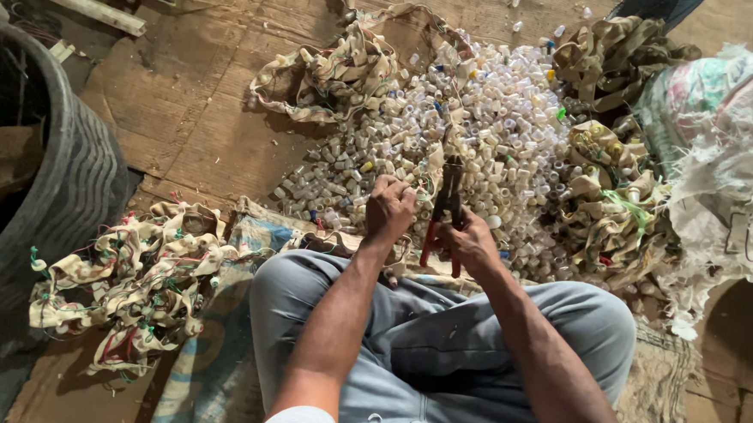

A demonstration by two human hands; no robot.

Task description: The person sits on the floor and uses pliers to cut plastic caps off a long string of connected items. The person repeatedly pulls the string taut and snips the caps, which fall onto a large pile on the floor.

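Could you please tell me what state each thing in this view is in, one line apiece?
Cutting pliers: gripped by the right hand, tips pointing away from the person.
Left hand: closed on a strip at the pile's edge.
White caps: loose, heaped on the floor.
Strip bundle: tangled with wires, lying at the left.
Tyre: lying on the floor at the left edge.
Sack: frayed, torn.

Sacks on the wooden floor

A frayed white woven plastic sack with green and pink print (724, 127) bulges at three o'clock; a flattened blue-and-white printed woven sack (213, 375) lies at seven o'clock under the seated person's legs.
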